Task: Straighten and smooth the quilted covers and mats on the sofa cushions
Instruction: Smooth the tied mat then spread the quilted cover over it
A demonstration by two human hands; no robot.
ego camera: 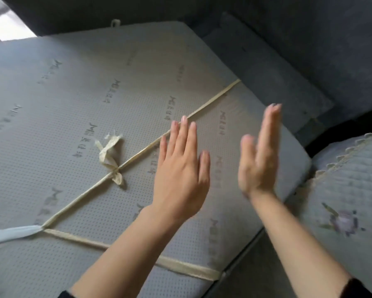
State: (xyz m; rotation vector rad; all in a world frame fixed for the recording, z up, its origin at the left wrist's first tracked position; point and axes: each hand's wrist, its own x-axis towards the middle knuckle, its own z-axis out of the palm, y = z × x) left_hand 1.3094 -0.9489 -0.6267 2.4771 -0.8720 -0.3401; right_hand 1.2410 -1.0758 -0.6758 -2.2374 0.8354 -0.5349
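Soft daylight from upper left (right hand [258, 160] motion-blurred).

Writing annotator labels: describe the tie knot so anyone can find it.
The big grey dotted cushion fills the left of the view. A cream strap runs diagonally across it; midway along, left of the left hand, sits the knot. It alone has loose frayed ends.

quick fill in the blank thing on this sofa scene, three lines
The left hand and right hand both hold ____.
The quilted cover lies to the ____ of the grey cushion.
The embroidery on that cover shows a ____.
Missing: nothing; right; flower.
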